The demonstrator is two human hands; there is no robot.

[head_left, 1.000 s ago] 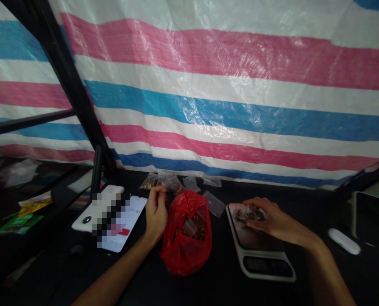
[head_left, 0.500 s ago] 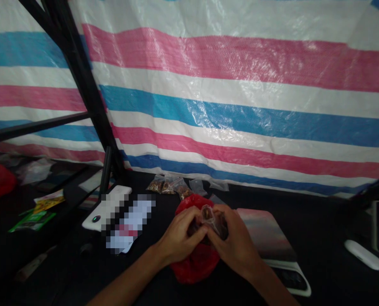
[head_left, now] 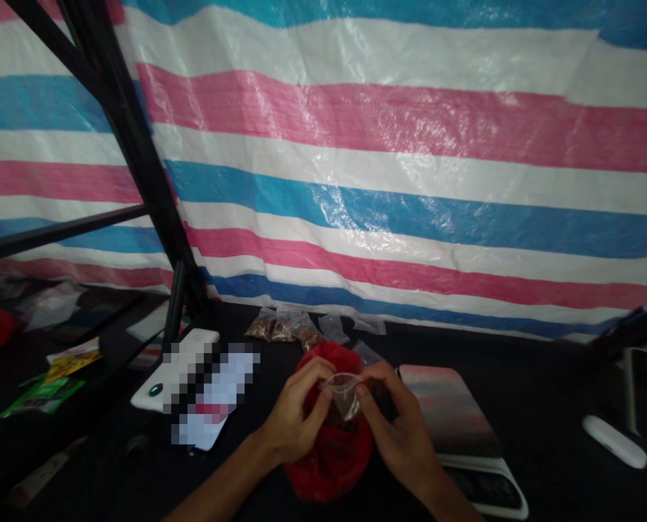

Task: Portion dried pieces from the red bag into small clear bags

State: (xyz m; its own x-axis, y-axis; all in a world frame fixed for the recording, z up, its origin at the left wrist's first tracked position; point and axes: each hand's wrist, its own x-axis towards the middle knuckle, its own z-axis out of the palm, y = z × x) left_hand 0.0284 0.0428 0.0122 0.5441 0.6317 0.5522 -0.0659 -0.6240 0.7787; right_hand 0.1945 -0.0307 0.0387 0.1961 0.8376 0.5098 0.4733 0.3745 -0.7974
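A small clear plastic bag (head_left: 346, 400) is stretched between my hands, its mouth open in a rounded shape. My left hand (head_left: 300, 415) pinches the left edge of the mouth between thumb and fingers. The right edge is pinched by my right hand (head_left: 393, 420). Directly beneath lies a red plastic bag (head_left: 328, 471); brownish bits show dimly behind the clear bag, but I cannot tell which bag they are in. Beyond it stand several small clear bags with brown bits inside (head_left: 283, 328), and flat clear bags (head_left: 333, 328) lie beside them.
Left of my hands are a white device (head_left: 193, 348) and a phone with a blurred screen (head_left: 217, 399). A pinkish-grey flat case (head_left: 448, 406) lies right, with a white oblong object (head_left: 614, 441) farther off. A black frame (head_left: 143, 174) and striped sheet (head_left: 410, 181) rise behind.
The clear bag's mouth, bunched up between my fingers before, is now spread wider. My hands have moved slightly apart at the fingertips. The whole view has shifted a little.
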